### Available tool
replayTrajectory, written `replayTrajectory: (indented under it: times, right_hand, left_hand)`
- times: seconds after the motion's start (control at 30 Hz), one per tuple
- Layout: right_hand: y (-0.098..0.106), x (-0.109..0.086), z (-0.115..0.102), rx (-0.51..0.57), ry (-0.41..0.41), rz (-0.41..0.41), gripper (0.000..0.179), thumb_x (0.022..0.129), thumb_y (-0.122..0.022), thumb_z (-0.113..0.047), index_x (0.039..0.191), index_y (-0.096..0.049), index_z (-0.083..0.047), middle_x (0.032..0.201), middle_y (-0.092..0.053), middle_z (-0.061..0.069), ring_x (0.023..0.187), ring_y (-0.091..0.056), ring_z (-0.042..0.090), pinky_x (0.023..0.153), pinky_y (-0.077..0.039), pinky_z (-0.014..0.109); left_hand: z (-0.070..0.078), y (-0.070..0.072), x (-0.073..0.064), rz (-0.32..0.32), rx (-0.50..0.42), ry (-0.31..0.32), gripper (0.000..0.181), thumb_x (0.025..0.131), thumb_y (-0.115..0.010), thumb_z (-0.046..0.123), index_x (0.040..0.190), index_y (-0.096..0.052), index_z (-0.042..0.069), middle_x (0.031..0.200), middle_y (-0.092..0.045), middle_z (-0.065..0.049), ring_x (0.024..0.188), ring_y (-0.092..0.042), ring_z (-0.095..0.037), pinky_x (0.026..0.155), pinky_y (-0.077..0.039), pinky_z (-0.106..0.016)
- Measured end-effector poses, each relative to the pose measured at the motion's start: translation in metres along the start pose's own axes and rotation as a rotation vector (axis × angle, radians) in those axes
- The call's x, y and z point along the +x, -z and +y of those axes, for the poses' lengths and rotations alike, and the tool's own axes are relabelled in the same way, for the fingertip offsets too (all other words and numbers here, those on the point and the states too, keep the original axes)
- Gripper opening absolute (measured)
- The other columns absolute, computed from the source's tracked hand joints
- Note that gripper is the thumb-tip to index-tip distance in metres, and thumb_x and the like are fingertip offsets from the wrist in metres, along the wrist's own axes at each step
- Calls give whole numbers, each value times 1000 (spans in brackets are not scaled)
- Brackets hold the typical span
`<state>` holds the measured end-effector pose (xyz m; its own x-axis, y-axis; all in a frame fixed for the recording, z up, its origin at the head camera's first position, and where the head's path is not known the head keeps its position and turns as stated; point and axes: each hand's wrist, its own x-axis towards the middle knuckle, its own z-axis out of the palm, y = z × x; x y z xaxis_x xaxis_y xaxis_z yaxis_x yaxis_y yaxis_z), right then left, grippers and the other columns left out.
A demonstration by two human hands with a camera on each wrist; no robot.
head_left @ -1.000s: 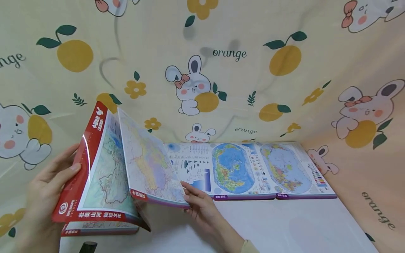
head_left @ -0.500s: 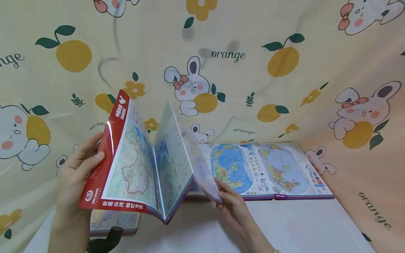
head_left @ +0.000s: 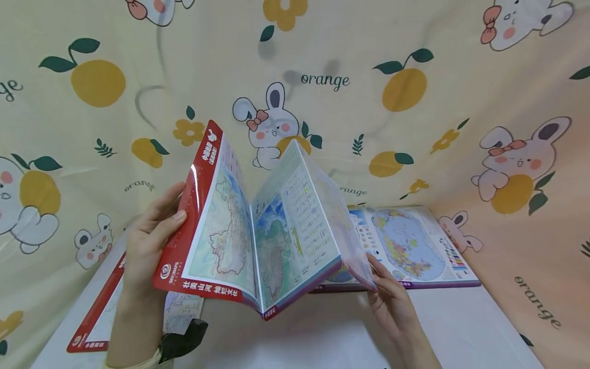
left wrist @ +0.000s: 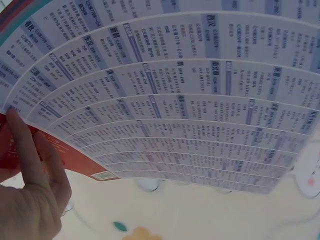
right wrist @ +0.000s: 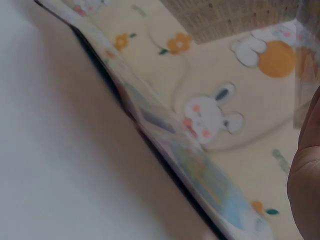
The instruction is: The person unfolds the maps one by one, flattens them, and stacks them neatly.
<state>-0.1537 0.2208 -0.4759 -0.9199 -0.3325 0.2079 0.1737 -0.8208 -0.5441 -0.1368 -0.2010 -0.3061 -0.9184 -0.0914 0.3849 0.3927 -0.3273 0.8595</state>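
A folding map with a red border is held up off the table, its glossy panels standing in a zigzag. My left hand grips its red left edge, thumb on the front and fingers behind. At the far right panel, my right hand pinches the edge between thumb and fingers. The left wrist view shows the map's back, printed with curved rows of text, above my left hand. Only part of my right hand shows in the right wrist view; its fingertips are out of that frame.
Another map lies unfolded on the white table at the right, partly covered by the raised one. A red-edged map lies at the left behind my left forearm. A patterned cloth hangs behind. A black strap is by my left wrist.
Both hands have moved right with the raised map, and its folds have spread apart to show an inner panel. More of the red-edged map on the left table is uncovered.
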Motion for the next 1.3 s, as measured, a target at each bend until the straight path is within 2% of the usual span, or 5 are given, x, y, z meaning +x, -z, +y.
replayTrajectory:
  times: [0.23, 0.53, 0.8, 1.07, 1.3]
  right_hand:
    - [11, -10, -48, 49, 70, -43, 58, 109, -14, 5, 148, -56, -3, 139, -59, 11, 110, -70, 19, 84, -58, 18]
    - [16, -27, -114, -33, 184, 91, 50, 110, -26, 6, 146, -58, -3, 137, -60, 11, 107, -70, 23, 78, -60, 22]
    - [31, -36, -148, -169, 200, 255, 43, 109, -39, 5, 139, -67, -8, 125, -68, 7, 100, -68, 21, 78, -60, 22]
    - [39, -39, -177, -328, 157, 385, 42, 108, -48, 3, 143, -63, -13, 126, -70, 0, 95, -73, 24, 78, -61, 25]
    - [45, -42, -197, -439, 118, 388, 40, 109, -47, -2, 140, -68, -18, 121, -72, -3, 94, -75, 21, 79, -61, 24]
  left_hand:
    - [-23, -22, 3, 17, -11, 2, 49, 109, -52, 13, 157, -47, 14, 154, -47, -11, 121, -66, -24, 80, -61, -25]
    - [-69, -33, 22, 14, -10, -6, 47, 108, -53, 11, 155, -49, 13, 147, -53, -9, 121, -64, -25, 84, -62, -31]
    - [-98, -20, 38, 71, 61, 25, 47, 107, -57, 13, 154, -51, 12, 147, -55, -7, 118, -65, -24, 82, -62, -29]
    - [-124, 3, 49, 121, 134, 105, 47, 106, -59, 12, 152, -54, 13, 141, -57, -7, 115, -63, -24, 85, -62, -32]
    - [-137, 14, 45, 143, 181, 190, 49, 107, -59, 17, 155, -50, 16, 149, -53, -4, 123, -61, -24, 88, -61, -29]
